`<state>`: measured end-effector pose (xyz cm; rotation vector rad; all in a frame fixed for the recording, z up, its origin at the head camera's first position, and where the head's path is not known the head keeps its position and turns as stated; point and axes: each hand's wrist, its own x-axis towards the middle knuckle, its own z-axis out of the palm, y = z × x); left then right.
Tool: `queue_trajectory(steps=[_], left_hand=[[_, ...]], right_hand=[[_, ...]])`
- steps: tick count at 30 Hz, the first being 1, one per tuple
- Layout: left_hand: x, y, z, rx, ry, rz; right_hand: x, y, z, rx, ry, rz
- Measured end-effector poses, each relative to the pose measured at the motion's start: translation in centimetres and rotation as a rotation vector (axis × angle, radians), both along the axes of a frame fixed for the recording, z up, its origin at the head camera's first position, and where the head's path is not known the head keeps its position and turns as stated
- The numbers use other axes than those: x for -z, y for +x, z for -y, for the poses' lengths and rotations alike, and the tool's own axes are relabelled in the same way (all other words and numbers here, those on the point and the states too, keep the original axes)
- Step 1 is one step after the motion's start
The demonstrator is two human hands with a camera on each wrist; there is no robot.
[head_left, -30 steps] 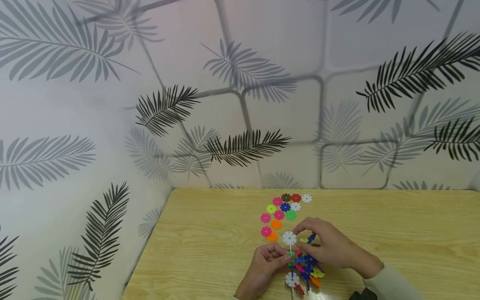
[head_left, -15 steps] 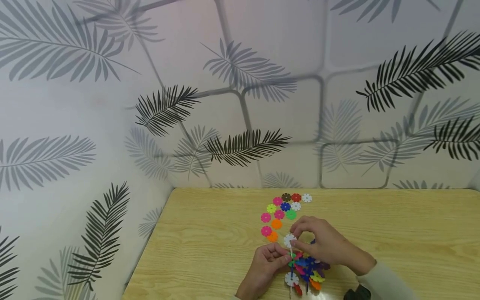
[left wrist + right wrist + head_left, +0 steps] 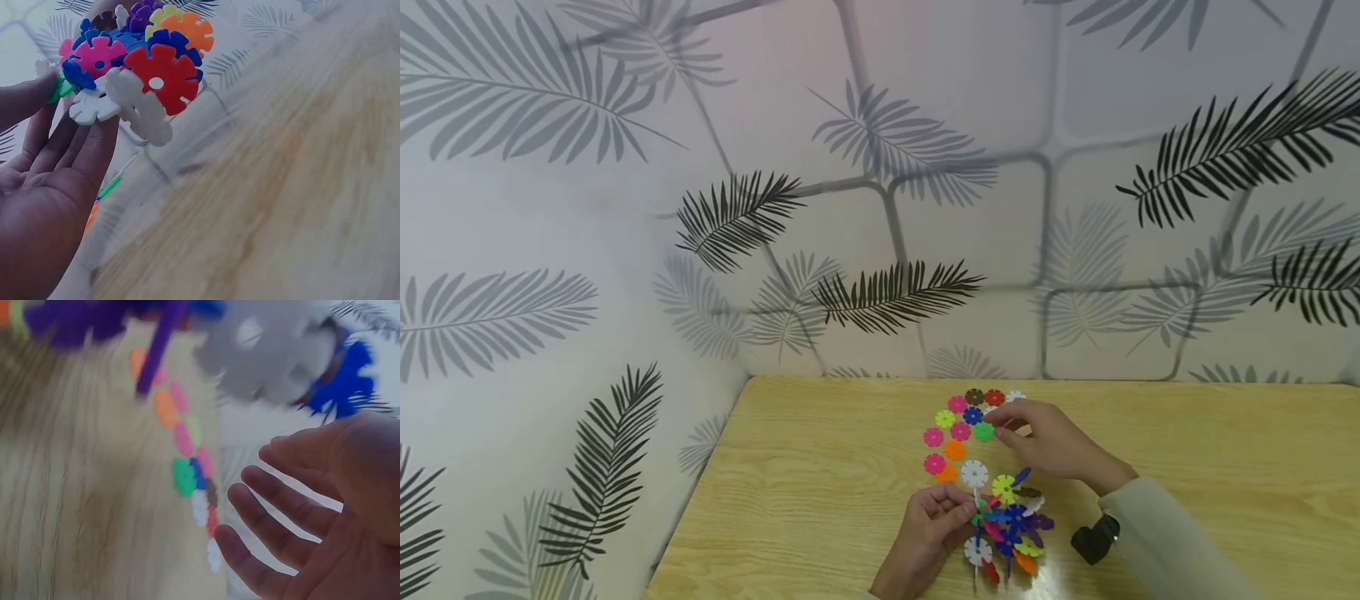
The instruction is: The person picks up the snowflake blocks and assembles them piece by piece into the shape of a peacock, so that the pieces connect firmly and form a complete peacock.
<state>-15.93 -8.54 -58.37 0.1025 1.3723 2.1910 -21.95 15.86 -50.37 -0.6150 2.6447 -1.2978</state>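
My left hand (image 3: 927, 533) pinches a green notched disc on a cluster of interlocking plastic snowflake discs (image 3: 1015, 517). The cluster mixes blue, yellow, purple, pink and other colours. A white disc (image 3: 974, 473) stands up at its far end. Thumb and fingers grip the green piece (image 3: 61, 89) in the left wrist view, where a red disc (image 3: 164, 78) faces the camera. Beyond the cluster, my right hand (image 3: 1060, 442) hovers over the loose discs, fingertips beside a loose green disc (image 3: 983, 431). Its spread fingers hold nothing in the right wrist view.
Loose flat discs lie in staggered rows up the table (image 3: 805, 475), including pink (image 3: 933, 437), orange (image 3: 955, 450), blue (image 3: 973, 415) and red (image 3: 994, 397) ones. A patterned wall (image 3: 970, 225) stands behind the table. A black wrist device (image 3: 1096, 540) sits by the right sleeve.
My right hand has let go of the white disc at the cluster's far end and moved away over the loose discs. The left hand keeps its pinch in nearly the same place.
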Motion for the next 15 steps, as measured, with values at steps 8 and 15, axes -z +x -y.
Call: queue_trajectory(steps=[8, 15], left_hand=[[-0.1, 0.0, 0.1, -0.014, 0.025, -0.004], [-0.1, 0.1, 0.1, -0.015, 0.035, -0.009]], right_hand=[[2.7, -2.2, 1.0, -0.033, 0.107, 0.035], [4.4, -2.6, 1.6, 0.006, 0.209, -0.036]])
